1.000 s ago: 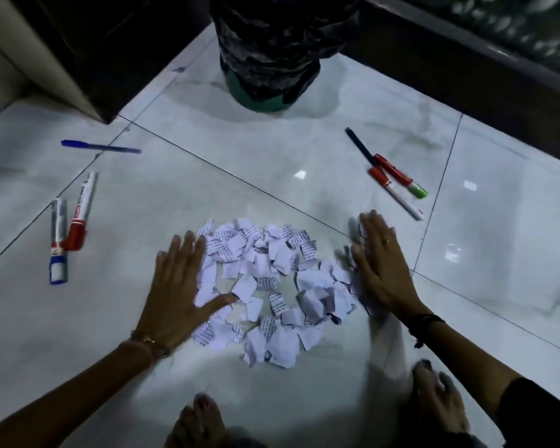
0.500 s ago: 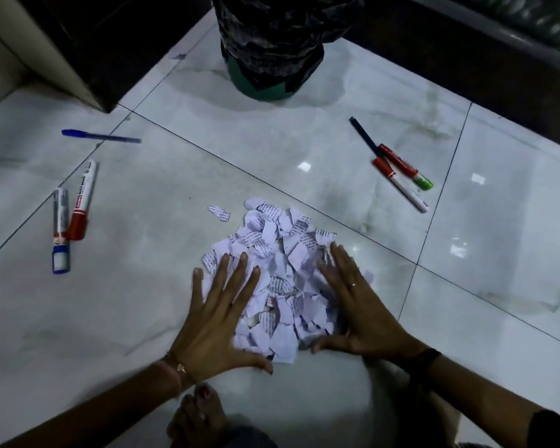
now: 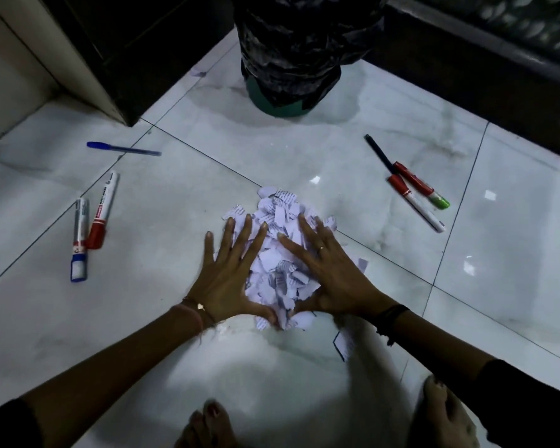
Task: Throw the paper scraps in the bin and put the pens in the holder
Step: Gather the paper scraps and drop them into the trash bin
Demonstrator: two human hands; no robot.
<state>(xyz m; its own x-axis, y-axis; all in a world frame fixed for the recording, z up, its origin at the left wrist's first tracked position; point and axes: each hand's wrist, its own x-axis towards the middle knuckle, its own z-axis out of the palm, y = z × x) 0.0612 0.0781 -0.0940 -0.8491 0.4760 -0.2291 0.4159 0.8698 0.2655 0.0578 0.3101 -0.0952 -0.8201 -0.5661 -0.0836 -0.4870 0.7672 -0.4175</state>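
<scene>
Scraps (print unreadable) between hands

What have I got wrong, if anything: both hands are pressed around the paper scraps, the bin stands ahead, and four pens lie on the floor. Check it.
The count is wrong. The head view shows six pens: blue pen, two markers on the left, and three on the right. Left hand and right hand do flank the paper scraps, bin ahead.

Dim, bluish view; glare spots on glossy floor tiles, dark corners.
</scene>
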